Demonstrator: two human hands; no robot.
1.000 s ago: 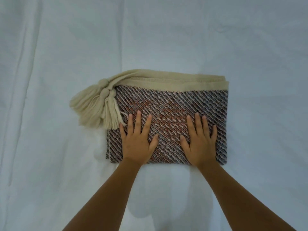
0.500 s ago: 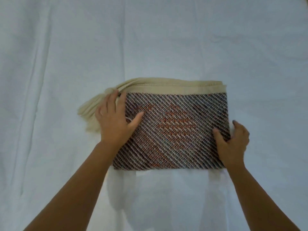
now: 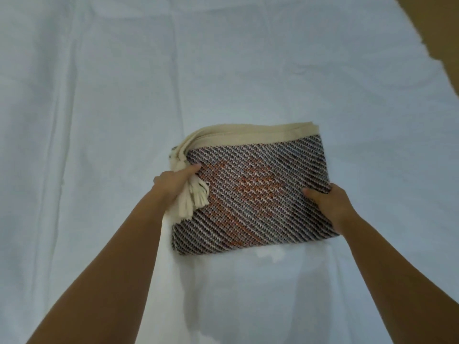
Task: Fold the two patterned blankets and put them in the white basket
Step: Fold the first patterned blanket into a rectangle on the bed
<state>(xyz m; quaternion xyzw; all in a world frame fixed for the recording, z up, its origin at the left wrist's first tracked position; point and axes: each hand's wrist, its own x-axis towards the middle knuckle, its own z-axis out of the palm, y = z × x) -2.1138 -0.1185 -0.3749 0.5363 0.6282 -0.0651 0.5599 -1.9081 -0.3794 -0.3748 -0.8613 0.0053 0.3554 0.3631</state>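
A folded patterned blanket (image 3: 258, 192), dark and white diagonal weave with an orange diamond and a cream border, is held just above the white sheet, its near edge casting a shadow. My left hand (image 3: 173, 183) grips its left edge, thumb on top, with the cream tassels (image 3: 193, 197) draped over the hand and the weave. My right hand (image 3: 327, 203) grips the right edge, thumb on top and fingers underneath. Neither the second blanket nor the white basket is in view.
A wrinkled white sheet (image 3: 99, 120) covers the whole surface around the blanket. A brown strip of floor or wall (image 3: 437, 28) shows at the top right corner, past the sheet's edge.
Both hands went from pressing flat on the blanket to its left and right edges and now grip it. The tassels have been pulled onto the blanket, and the bundle has come up slightly.
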